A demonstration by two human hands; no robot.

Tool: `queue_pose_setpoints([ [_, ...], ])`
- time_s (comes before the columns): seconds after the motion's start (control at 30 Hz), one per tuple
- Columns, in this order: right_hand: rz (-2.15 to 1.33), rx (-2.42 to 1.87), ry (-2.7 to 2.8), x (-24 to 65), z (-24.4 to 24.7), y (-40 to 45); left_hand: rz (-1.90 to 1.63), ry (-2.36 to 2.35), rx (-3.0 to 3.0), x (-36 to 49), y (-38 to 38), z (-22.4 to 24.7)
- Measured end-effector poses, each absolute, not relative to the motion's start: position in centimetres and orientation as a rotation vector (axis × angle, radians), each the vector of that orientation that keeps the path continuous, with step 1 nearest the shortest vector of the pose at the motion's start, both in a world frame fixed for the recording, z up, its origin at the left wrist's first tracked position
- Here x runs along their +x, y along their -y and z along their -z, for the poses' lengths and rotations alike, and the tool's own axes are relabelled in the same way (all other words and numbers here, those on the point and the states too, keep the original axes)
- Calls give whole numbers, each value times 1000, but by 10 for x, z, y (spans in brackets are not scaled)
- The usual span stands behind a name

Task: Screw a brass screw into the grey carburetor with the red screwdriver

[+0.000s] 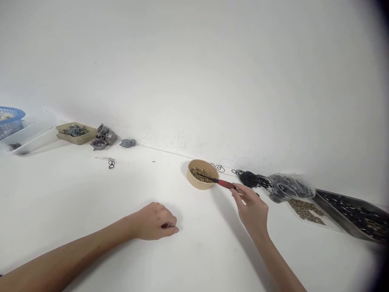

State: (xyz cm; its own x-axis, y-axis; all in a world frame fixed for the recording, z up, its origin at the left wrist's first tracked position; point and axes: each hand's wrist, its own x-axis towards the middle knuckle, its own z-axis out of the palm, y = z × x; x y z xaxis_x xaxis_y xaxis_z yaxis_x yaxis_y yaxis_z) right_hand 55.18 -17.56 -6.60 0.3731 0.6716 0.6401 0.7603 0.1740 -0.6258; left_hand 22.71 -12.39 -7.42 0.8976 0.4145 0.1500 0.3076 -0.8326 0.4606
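Note:
A red-and-black screwdriver (226,184) is pinched by its handle between the thumb and fingers of my right hand (251,207). Its thin dark shaft slants down to the left into a round tan bowl (200,185). Small brass-coloured screws (201,174) cover the bowl's bottom, and the tool's tip is among them. My left hand (156,222) rests on the white table in front of the bowl, fingers curled inward. Whatever those fingers may hold is hidden.
Right of the bowl are black rubber rings (251,178), a plastic bag of parts (290,186), brass pieces (306,211) and a metal tray (352,219). Leftward stand grey metal castings (103,138), a tan tray (79,140), a clear bin (33,140) and a blue basket (12,121).

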Motion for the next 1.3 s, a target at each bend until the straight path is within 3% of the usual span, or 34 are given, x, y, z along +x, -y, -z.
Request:
queue_pose_setpoints([
  [1.3, -164, -1644, 1119, 566, 78, 172, -342, -529, 2641, 227, 124, 76],
])
